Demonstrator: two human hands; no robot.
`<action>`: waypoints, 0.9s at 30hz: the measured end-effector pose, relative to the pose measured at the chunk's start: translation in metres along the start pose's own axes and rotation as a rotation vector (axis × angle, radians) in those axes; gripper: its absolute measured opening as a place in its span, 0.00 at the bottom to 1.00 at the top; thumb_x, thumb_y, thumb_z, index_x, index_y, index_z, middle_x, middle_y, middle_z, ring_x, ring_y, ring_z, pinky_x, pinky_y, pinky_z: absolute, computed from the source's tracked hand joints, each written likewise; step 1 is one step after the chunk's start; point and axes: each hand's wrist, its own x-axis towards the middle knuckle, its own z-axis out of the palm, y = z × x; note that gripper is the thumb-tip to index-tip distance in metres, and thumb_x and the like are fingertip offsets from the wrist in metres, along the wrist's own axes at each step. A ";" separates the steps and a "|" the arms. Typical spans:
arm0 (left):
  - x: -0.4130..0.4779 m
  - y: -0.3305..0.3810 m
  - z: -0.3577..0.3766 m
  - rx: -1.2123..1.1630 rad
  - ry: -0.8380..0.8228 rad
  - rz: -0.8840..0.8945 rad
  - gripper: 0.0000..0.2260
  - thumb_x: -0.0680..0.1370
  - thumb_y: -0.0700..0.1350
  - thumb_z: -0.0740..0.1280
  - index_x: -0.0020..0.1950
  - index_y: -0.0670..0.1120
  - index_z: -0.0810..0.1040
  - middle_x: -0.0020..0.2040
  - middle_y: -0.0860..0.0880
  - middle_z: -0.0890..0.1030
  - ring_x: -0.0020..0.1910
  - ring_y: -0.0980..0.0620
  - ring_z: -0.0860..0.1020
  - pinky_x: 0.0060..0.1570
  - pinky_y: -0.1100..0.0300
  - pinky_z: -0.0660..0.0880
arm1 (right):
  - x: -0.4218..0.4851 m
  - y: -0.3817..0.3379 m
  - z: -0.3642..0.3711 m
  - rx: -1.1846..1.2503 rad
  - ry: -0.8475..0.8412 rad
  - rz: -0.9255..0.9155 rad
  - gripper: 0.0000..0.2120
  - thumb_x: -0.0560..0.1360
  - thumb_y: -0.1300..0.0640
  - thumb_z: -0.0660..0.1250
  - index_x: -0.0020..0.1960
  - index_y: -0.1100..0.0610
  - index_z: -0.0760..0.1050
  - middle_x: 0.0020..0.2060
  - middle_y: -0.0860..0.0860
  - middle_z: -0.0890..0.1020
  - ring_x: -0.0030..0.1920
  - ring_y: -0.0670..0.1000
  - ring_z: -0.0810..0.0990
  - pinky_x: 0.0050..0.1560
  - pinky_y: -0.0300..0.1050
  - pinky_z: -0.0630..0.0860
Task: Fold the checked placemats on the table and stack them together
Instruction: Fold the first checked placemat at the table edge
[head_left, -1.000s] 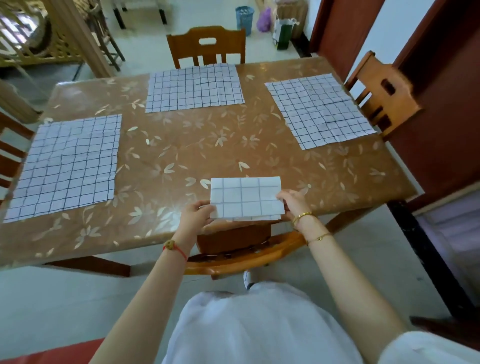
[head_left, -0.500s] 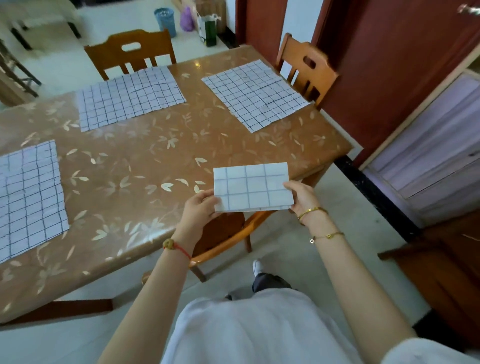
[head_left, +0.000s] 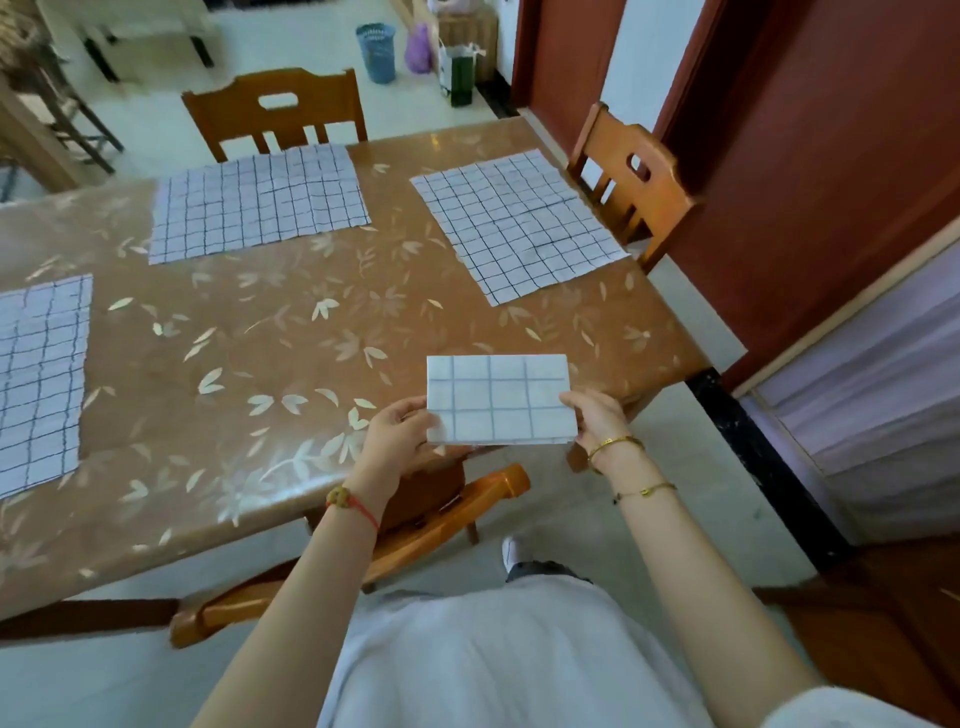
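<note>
- A folded placemat (head_left: 500, 399) — a small white rectangle with grey checks — is held level between both hands, above the near edge of the worktop (head_left: 291, 358), towards its right corner.
- The left hand (head_left: 400, 434) has its grip closed on the mat's left short edge, thumb on top near the lower left corner and the other fingers underneath.
- The right hand (head_left: 597, 415) pinches the right short edge in a closed grip, with the fingertips curling over the mat's edge.
- A red cord bracelet (head_left: 353, 506) sits on the left wrist; two thin gold bracelets (head_left: 618, 444) are on the right wrist and forearm.
- Three more checked placemats lie spread flat on the brown leaf-patterned worktop, well apart from one another: the far placemat (head_left: 257, 202) in front of a wooden chair (head_left: 275, 111), the right placemat (head_left: 519, 223) beside another chair (head_left: 631, 176), and the left placemat (head_left: 39, 379), cut off by the picture's edge.
- A third chair (head_left: 447, 512) is tucked under the worktop's near edge, just below the hands.
- On the floor beyond the worktop stands a blue basket (head_left: 375, 52).
</note>
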 end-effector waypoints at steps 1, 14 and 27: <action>0.006 0.001 0.005 0.002 0.034 0.010 0.08 0.78 0.35 0.66 0.54 0.45 0.79 0.53 0.42 0.83 0.51 0.44 0.84 0.48 0.51 0.82 | 0.011 -0.006 0.002 -0.041 -0.017 0.005 0.06 0.74 0.67 0.66 0.49 0.60 0.76 0.44 0.56 0.80 0.43 0.54 0.79 0.40 0.46 0.77; 0.067 -0.009 0.019 0.004 0.355 -0.045 0.12 0.76 0.31 0.64 0.57 0.41 0.79 0.52 0.41 0.82 0.49 0.46 0.82 0.44 0.57 0.82 | 0.124 -0.024 0.050 -0.616 -0.278 0.028 0.08 0.72 0.68 0.64 0.44 0.58 0.78 0.47 0.57 0.82 0.56 0.60 0.80 0.59 0.60 0.77; 0.099 -0.031 0.008 0.052 0.552 -0.179 0.13 0.73 0.33 0.68 0.47 0.52 0.80 0.50 0.44 0.84 0.49 0.45 0.83 0.52 0.49 0.81 | 0.154 0.002 0.083 -0.841 -0.184 0.020 0.11 0.74 0.68 0.63 0.55 0.63 0.79 0.46 0.53 0.78 0.48 0.51 0.75 0.48 0.41 0.71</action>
